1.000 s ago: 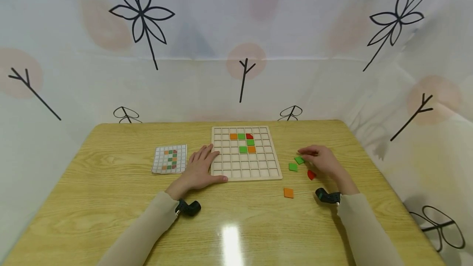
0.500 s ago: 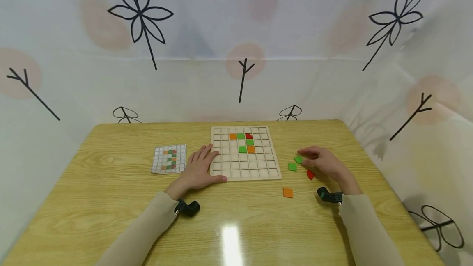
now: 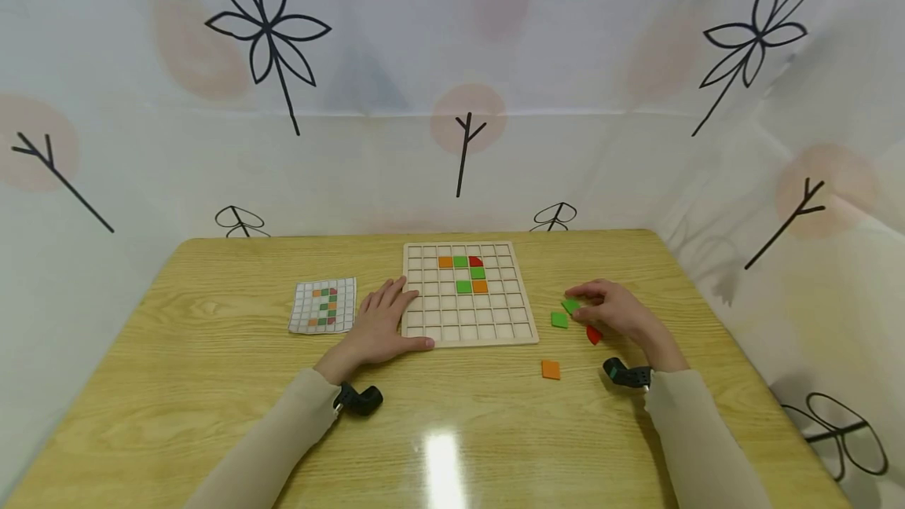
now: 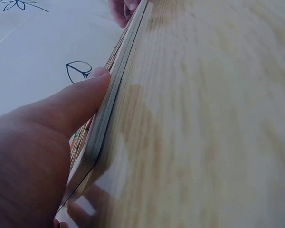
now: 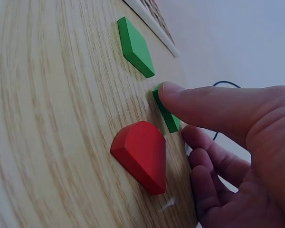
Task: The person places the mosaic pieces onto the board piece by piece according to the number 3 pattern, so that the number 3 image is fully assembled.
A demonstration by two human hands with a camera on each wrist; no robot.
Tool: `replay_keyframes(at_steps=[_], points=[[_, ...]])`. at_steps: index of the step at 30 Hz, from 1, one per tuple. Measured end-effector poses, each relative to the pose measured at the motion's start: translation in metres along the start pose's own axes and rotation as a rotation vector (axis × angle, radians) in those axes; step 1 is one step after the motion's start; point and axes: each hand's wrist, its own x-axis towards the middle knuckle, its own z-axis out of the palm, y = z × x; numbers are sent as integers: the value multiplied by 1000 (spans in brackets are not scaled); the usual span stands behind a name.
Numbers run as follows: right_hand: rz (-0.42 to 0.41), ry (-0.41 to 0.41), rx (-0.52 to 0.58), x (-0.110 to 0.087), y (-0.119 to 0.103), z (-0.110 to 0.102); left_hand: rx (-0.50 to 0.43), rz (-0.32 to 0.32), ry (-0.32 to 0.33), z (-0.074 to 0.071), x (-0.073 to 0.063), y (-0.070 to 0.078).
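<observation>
My left hand (image 3: pixel 378 324) rests with spread fingers along the left side of a wooden grid board (image 3: pixel 444 319), its thumb at the front edge. Orange, green and red tiles sit in several of the board's squares. To the right, my right hand (image 3: pixel 622 311) is over a green square tile (image 5: pixel 167 114) lying on the table. Its thumb touches that tile, while the index fingertip looks apart beyond it. A second green tile (image 3: pixel 559 320) lies just left of it. Nearer the wrist is a red rounded-edge piece (image 5: pixel 140 149).
A printed grid card (image 3: pixel 304 309) with coloured squares lies left of the board. One orange square tile (image 3: pixel 551 369) is on the table in front of the loose pieces. A patterned cloth (image 3: pixel 339 171) hangs behind the table (image 3: pixel 452 422).
My right thumb drew back slightly from the green tile, then came forward over its near side again. My left hand and the tiles on the board stay as they were.
</observation>
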Motion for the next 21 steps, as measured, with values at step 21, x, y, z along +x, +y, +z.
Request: replay_keyframes(at_steps=[21], points=[[37, 58, -72, 5, 0, 4, -3, -6, -7, 0, 0, 0]])
